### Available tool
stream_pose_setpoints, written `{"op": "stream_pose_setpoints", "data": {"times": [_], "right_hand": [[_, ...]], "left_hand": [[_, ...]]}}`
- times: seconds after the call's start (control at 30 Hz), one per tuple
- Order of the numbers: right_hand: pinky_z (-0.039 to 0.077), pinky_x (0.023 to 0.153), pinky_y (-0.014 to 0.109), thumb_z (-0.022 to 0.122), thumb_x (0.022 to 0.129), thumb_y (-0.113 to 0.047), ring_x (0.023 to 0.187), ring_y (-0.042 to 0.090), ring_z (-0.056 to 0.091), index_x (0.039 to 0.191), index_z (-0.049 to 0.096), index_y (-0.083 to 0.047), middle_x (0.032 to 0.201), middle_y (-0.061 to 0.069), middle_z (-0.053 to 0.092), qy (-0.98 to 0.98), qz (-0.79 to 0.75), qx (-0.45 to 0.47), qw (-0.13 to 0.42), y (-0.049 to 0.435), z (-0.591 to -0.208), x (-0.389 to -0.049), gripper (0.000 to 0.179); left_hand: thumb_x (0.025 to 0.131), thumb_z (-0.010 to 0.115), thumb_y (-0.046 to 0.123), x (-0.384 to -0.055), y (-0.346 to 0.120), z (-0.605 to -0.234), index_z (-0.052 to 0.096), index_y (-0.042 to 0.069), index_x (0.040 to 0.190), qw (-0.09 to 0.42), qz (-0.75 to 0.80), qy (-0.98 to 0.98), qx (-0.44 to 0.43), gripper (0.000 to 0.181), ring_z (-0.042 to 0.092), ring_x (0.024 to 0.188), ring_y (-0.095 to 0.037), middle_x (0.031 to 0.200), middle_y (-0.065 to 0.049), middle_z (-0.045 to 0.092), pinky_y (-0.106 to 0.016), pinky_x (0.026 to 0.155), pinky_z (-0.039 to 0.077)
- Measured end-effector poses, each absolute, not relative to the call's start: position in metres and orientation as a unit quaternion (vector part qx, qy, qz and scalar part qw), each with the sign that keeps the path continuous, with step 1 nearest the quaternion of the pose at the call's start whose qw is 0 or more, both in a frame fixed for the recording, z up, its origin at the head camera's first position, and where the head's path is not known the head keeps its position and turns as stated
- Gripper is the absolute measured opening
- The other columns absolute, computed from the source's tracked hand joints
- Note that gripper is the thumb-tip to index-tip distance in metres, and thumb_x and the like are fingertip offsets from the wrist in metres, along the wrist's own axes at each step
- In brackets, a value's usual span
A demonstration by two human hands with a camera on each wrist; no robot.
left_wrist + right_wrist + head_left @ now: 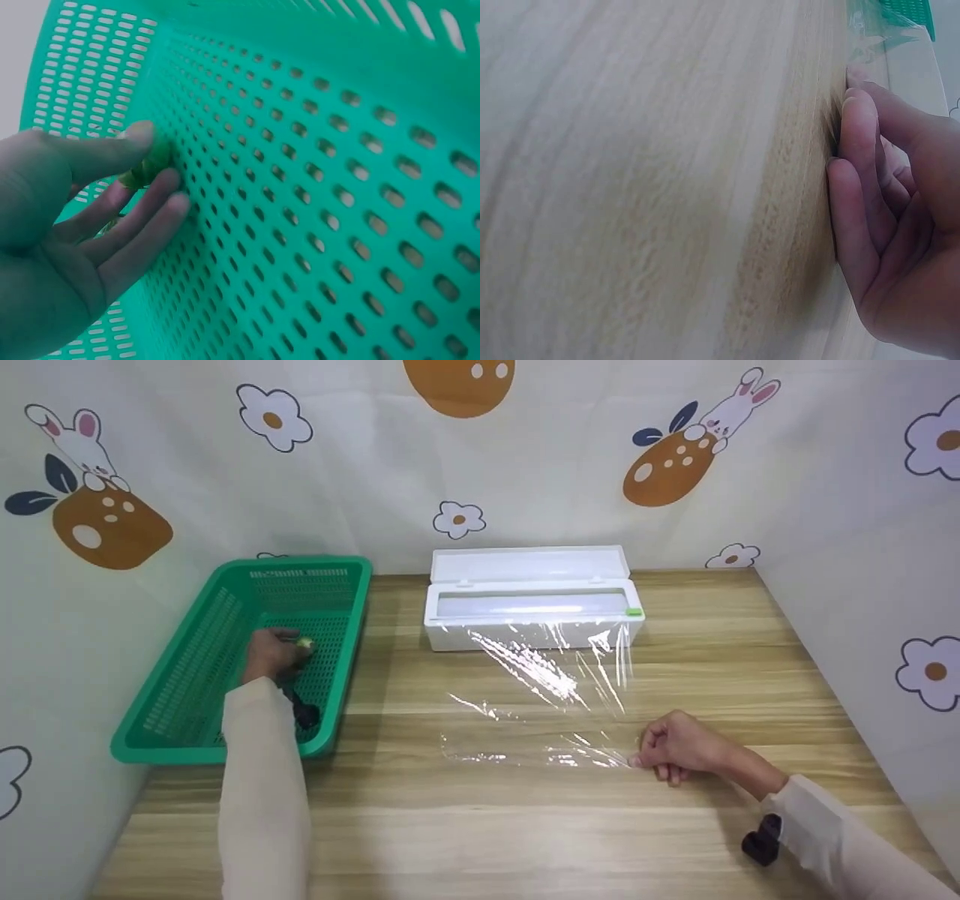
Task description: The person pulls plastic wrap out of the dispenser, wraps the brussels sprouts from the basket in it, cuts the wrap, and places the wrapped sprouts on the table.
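Note:
Reaching down into the green plastic basket [346, 660], my left hand [274, 652] has its thumb and fingers around a small green, rounded vegetable or fruit [156, 161]. Its exact kind cannot be told, as the fingers cover part of it. A sheet of cling film [525, 675] runs forward from the white dispenser box [480, 637] over the wooden table. At the near right corner of that sheet, my right hand [679, 746] pinches the film between thumb and index finger. The other fingers of this hand [900, 195] are curled, with fingertips right at the tabletop.
The dispenser's lid [529, 564] stands raised at the back, and a green slider [634, 612] sits at its right end. A printed cloth [540, 457] hangs behind and around the wooden table [480, 840]. Black wrist-worn devices [763, 840] are on both arms.

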State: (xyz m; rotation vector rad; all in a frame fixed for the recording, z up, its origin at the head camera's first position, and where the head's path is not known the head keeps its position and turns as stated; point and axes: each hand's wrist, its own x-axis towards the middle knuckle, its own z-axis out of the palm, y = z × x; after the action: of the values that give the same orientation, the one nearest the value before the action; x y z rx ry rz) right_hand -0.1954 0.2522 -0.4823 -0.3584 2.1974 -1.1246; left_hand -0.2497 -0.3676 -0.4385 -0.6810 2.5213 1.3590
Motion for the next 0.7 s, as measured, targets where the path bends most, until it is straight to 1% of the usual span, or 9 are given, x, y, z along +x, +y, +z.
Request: {"op": "stream_pose_setpoints", "data": {"times": [0.13, 0.27, 0.3, 0.4, 0.5, 0.57, 0.7], "right_hand": [[0.049, 0.04, 0.02, 0.08, 0.084, -0.026, 0.042, 0.007, 0.057, 0.083, 0.067, 0.001, 0.058, 0.004, 0.066, 0.836, -0.427, -0.134, 0.317, 0.252, -0.483, -0.195, 0.03], [0.049, 0.04, 0.02, 0.081, 0.084, -0.027, 0.043, 0.007, 0.056, 0.083, 0.067, 0.001, 0.058, 0.004, 0.066, 0.837, -0.426, -0.129, 0.318, 0.252, -0.483, -0.195, 0.03], [0.049, 0.04, 0.02, 0.081, 0.084, -0.027, 0.043, 0.007, 0.056, 0.083, 0.067, 0.001, 0.058, 0.004, 0.066, 0.837, -0.426, -0.13, 0.317, 0.252, -0.483, -0.196, 0.03], [0.049, 0.04, 0.02, 0.08, 0.084, -0.027, 0.042, 0.007, 0.056, 0.083, 0.067, 0.0, 0.058, 0.004, 0.066, 0.838, -0.425, -0.132, 0.317, 0.252, -0.483, -0.196, 0.03], [0.048, 0.04, 0.02, 0.08, 0.084, -0.027, 0.042, 0.007, 0.057, 0.083, 0.067, 0.001, 0.058, 0.004, 0.065, 0.838, -0.424, -0.133, 0.317, 0.252, -0.484, -0.196, 0.03], [0.048, 0.04, 0.019, 0.08, 0.084, -0.027, 0.042, 0.007, 0.057, 0.083, 0.067, 0.001, 0.058, 0.004, 0.065, 0.838, -0.424, -0.133, 0.317, 0.252, -0.484, -0.196, 0.031], [0.048, 0.04, 0.02, 0.08, 0.084, -0.027, 0.042, 0.007, 0.056, 0.082, 0.067, 0.001, 0.058, 0.004, 0.065, 0.838, -0.426, -0.134, 0.314, 0.252, -0.483, -0.195, 0.031]], "left_hand": [[0.099, 0.06, 0.018, -0.25, -0.367, -0.439, 0.04, -0.005, 0.148, 0.096, 0.448, 0.855, -0.245, 0.057, 0.059, 0.121, -0.035, 0.144, -0.028, 0.05, -0.043, 0.098, 0.055], [0.098, 0.062, 0.024, -0.248, -0.365, -0.436, 0.045, -0.002, 0.145, 0.106, 0.452, 0.849, -0.252, 0.056, 0.059, 0.121, -0.033, 0.139, -0.023, 0.054, -0.044, 0.1, 0.054], [0.098, 0.063, 0.026, -0.247, -0.364, -0.435, 0.048, -0.002, 0.143, 0.105, 0.455, 0.847, -0.252, 0.055, 0.059, 0.119, -0.033, 0.137, -0.022, 0.055, -0.043, 0.099, 0.055], [0.098, 0.062, 0.035, -0.246, -0.362, -0.431, 0.049, 0.001, 0.143, 0.102, 0.458, 0.849, -0.242, 0.058, 0.059, 0.115, -0.031, 0.138, -0.021, 0.054, -0.043, 0.098, 0.054], [0.098, 0.059, 0.042, -0.247, -0.36, -0.426, 0.047, 0.001, 0.145, 0.095, 0.458, 0.855, -0.226, 0.063, 0.059, 0.115, -0.031, 0.142, -0.022, 0.053, -0.045, 0.099, 0.053], [0.098, 0.059, 0.044, -0.249, -0.359, -0.423, 0.046, 0.001, 0.146, 0.088, 0.456, 0.858, -0.219, 0.066, 0.058, 0.117, -0.032, 0.144, -0.021, 0.052, -0.046, 0.101, 0.052], [0.097, 0.061, 0.045, -0.256, -0.355, -0.415, 0.046, 0.001, 0.146, 0.065, 0.46, 0.858, -0.221, 0.068, 0.056, 0.118, -0.031, 0.14, -0.021, 0.053, -0.043, 0.099, 0.051]]}}
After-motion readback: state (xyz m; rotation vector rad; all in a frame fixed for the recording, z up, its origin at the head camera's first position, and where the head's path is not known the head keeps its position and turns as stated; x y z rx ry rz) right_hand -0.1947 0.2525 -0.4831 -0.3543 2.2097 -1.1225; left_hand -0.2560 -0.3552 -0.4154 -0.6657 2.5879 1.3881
